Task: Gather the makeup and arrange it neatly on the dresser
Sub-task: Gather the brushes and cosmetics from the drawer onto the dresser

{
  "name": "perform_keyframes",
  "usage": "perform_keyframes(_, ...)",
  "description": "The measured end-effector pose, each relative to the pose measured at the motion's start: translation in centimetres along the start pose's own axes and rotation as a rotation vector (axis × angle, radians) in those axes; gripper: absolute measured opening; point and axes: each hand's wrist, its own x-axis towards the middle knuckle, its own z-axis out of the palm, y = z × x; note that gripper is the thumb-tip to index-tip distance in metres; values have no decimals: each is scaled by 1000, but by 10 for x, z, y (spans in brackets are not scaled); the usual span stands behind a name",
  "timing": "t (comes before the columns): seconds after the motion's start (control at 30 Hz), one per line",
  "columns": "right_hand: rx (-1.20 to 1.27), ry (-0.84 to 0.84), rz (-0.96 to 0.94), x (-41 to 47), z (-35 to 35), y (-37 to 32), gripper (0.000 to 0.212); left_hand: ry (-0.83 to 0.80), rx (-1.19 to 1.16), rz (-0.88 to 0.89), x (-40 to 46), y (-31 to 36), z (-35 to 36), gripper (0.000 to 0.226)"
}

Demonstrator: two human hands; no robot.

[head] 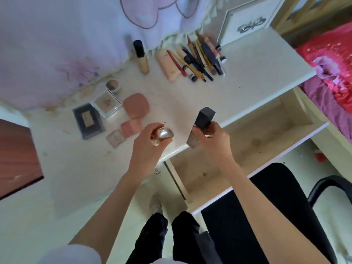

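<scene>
Step in hand: you are carrying the last two pieces up from the open drawer (pixel 262 130) to the dresser top (pixel 247 69); most of the makeup already lies sorted there.
Left hand (pixel 150 141): fingers curled round a small round bottle with a pearly cap (pixel 163 135), held over the front edge of the dresser top.
Right hand (pixel 211 138): clasping a tall dark square-capped bottle (pixel 202 121), tilted, just over the dresser's front edge above the drawer.
Next move: I'd judge you should stand both bottles upright, likely near the foundation bottle (pixel 142 58), setting each base flat before you let go; the tall one looks easy to tip.
Count, bottles: two in your hands, one black-capped foundation bottle standing at the back.
Count, compacts: five flat cases grouped at left (pixel 114 117), plus one small round pot (pixel 112 85) behind them.
Count, tubes: one peach squeeze tube (pixel 168 67) lying down.
Count, pencils and sticks: a fanned row (pixel 202 58), too overlapped to count exactly; roughly a dozen.
Drawer: no makeup visible in the part shown.
</scene>
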Motion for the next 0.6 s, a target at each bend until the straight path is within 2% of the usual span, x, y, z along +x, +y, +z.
perform_keyframes(0.17,31,-95,-23,3,45,-35,27,133,76,-20,12,-29,-64,29)
perform_keyframes(0.33,18,-153,-69,10,74,-54,29,168,-10,-23,20,-32,-95,27)
perform_keyframes(0.6,-88,-63,-114,63,87,-70,35,220,-2,38,105,-12,-97,34)
